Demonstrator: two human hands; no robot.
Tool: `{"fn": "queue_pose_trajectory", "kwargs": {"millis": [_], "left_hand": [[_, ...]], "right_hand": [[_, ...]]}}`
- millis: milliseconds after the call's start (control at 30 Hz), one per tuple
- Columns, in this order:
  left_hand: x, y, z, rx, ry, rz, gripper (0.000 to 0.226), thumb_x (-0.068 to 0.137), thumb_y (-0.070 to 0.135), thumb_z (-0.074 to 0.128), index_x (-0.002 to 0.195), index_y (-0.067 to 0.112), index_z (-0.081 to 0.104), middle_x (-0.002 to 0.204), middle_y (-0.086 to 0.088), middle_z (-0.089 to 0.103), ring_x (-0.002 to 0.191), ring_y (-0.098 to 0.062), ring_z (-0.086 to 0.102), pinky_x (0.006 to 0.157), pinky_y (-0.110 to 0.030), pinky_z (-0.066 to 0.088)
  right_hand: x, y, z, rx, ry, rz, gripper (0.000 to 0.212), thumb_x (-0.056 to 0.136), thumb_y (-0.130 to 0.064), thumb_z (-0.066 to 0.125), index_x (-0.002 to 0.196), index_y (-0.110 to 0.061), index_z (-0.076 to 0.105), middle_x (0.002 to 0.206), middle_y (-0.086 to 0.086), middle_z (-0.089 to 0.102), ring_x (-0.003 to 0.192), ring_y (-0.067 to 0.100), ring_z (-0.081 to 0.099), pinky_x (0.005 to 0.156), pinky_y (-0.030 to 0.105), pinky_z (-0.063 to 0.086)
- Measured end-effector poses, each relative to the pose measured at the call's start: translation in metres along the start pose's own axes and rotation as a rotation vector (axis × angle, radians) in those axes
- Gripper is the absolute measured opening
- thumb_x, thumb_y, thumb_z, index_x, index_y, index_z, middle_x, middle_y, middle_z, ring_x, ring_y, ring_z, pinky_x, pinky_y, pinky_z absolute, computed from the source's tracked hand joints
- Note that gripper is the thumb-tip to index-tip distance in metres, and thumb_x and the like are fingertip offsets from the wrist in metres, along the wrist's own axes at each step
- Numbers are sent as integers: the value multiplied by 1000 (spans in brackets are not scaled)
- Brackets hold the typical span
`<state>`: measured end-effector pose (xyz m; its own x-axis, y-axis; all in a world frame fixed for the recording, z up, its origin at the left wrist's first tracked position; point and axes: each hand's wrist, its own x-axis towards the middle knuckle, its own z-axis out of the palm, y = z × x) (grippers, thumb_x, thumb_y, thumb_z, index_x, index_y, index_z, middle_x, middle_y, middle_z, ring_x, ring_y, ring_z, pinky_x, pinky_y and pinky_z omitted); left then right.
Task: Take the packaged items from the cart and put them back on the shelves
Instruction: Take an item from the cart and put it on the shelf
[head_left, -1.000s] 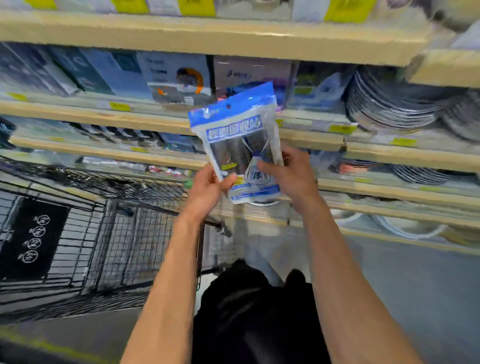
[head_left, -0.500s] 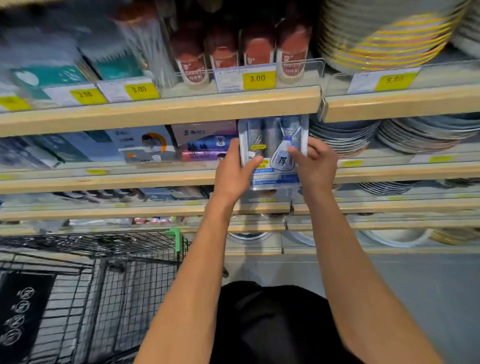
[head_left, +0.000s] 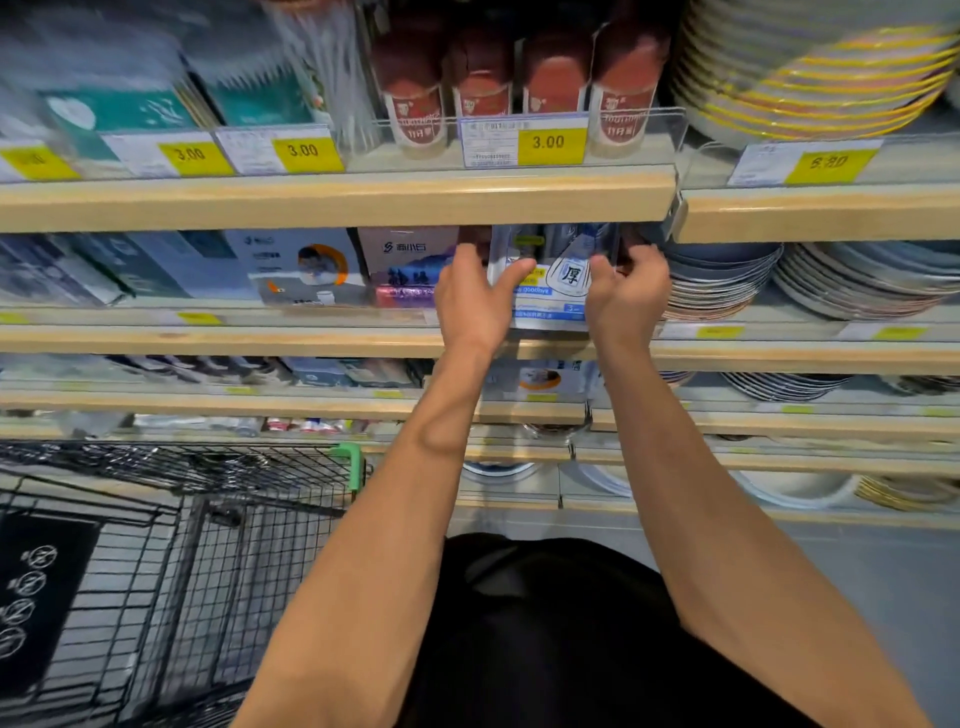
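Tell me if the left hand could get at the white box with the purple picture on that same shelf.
Probably yes. The left hand holds the blue-and-clear packet, and the white box stands right beside its fingers with nothing between. But it would have to let go first, leaving the packet to the right hand.

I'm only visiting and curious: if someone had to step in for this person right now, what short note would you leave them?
Left hand: grips the left edge of the blue-and-clear packet.
Right hand: grips its right edge.
Packet: upright, its top tucked under the upper shelf board, its bottom at the front lip of the second shelf, between the white box and the stacked plates.
Done: packet out of the cart and at the shelf.
Left: seat it, let go, and check the cart; its contents can't be seen.
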<state>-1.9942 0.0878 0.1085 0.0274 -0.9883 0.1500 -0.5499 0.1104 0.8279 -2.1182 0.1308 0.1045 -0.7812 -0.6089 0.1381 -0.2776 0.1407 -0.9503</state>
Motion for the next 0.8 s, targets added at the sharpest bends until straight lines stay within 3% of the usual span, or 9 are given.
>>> {"fn": "queue_pose_trajectory", "kwargs": {"millis": [167,267,400,467,567,800], "left_hand": [[-13,1,6,-64,112,22,46,83,48,73,89,13,44,69,4,51,69,-24,49,68,-42,44],[-23,-7,9,-212,143,20,35,83,39,74,94,17,49,77,7,70,74,-15,67,74,-42,55],[-33,-13,11,-486,173,8,31,86,30,73,98,17,47,87,-2,76,84,-18,74,76,-51,58],[-29,-5,11,-434,178,63,32,87,30,73,96,13,47,81,0,72,75,-15,70,71,-47,57],[-19,9,14,-216,160,43,41,85,37,75,88,9,45,69,-8,58,61,-18,47,61,-48,46],[-7,19,4,311,89,54,42,88,49,68,91,8,61,86,-13,71,82,-33,64,71,-41,46]], "right_hand": [[-4,1,-7,-79,-16,-57,41,88,-32,63,114,0,62,112,18,63,101,31,60,90,47,50],[-8,5,-13,-135,-175,-75,36,84,-36,69,108,-12,60,103,7,66,93,25,61,83,39,51],[5,-2,-21,-257,-338,-200,52,82,-18,74,125,2,52,124,19,57,115,31,51,96,41,44],[12,-10,-24,-252,-274,-155,42,85,-15,70,119,2,52,120,20,54,113,29,48,93,36,40],[18,-9,-25,-234,-181,-106,42,86,-17,68,122,-3,53,120,18,57,116,32,51,93,36,42],[-1,12,-10,-302,-81,-137,44,88,-8,65,129,-2,52,128,14,58,121,30,51,100,36,40]]}}
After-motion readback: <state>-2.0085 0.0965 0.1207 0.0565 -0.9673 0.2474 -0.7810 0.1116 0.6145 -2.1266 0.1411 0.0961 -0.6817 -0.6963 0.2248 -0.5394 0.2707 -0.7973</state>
